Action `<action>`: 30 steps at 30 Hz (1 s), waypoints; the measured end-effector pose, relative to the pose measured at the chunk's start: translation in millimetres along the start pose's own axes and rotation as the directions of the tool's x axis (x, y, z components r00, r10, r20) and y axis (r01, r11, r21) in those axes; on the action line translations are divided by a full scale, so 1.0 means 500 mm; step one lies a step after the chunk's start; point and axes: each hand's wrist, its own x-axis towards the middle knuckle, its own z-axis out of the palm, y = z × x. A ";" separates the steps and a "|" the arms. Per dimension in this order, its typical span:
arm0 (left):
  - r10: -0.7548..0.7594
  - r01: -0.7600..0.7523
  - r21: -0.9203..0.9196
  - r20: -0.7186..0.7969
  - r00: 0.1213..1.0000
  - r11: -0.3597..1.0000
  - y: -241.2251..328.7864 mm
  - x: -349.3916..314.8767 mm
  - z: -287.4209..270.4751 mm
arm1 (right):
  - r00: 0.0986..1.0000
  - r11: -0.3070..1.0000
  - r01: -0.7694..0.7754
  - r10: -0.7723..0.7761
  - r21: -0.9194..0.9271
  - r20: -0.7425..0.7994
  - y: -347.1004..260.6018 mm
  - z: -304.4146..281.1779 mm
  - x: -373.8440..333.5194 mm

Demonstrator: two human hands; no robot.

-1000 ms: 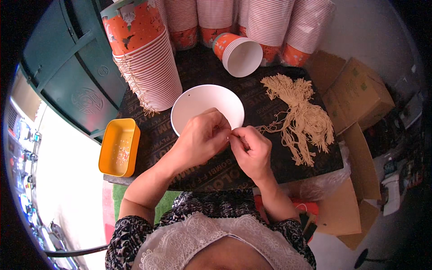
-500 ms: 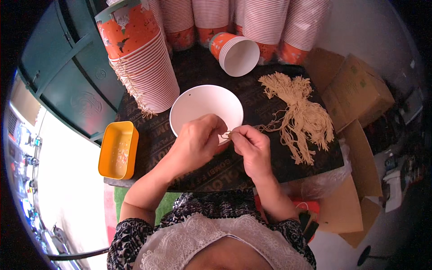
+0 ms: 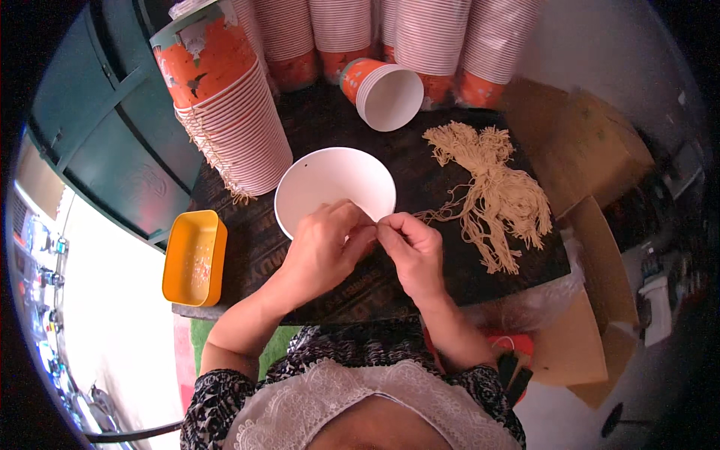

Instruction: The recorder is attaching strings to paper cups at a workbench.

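A white-lined paper tub [image 3: 330, 177] stands in front of me with its mouth tipped toward me and a small dark hole near its far left rim. At its near right rim my left hand [image 3: 324, 246] and my right hand [image 3: 415, 251] meet fingertip to fingertip, both pinched closed on a thin beige string. The pinched bit is mostly hidden by the fingers. Loose strands trail just right of my right hand toward a bundle of beige strings [image 3: 487, 184] lying on the dark table [image 3: 330, 304].
A tall stack of orange tubs [image 3: 244, 142] with strings along its side leans at the left. Beside it sits a yellow container [image 3: 171, 259] holding small bits. One group of tubs [image 3: 394, 97] lies sideways; wrapped stacks [image 3: 427, 37] line the back. Cardboard boxes [image 3: 600, 150] stand right.
My fingertips have drawn closer together, and the string loop seen between them is now hidden. The view has shifted slightly, while the tub stays in place.
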 end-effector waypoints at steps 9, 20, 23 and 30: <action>-0.017 0.017 0.002 -0.031 0.999 1.000 -0.003 -0.011 -0.012 | 0.863 0.598 0.393 -0.502 -0.698 0.057 -0.047 -0.022 -0.027; 0.056 -0.052 0.092 -0.050 0.997 0.994 -0.006 -0.014 -0.014 | 0.885 0.833 0.456 -0.460 -0.315 0.064 -0.030 -0.037 -0.052; 0.088 -0.082 0.143 -0.038 0.995 0.986 -0.008 -0.012 -0.011 | 0.926 0.925 0.350 -0.366 0.149 0.094 -0.010 -0.024 -0.055; 0.045 -0.047 0.143 0.017 0.999 0.989 -0.003 -0.006 -0.011 | 0.968 0.964 0.237 -0.245 0.119 0.057 -0.004 -0.029 -0.054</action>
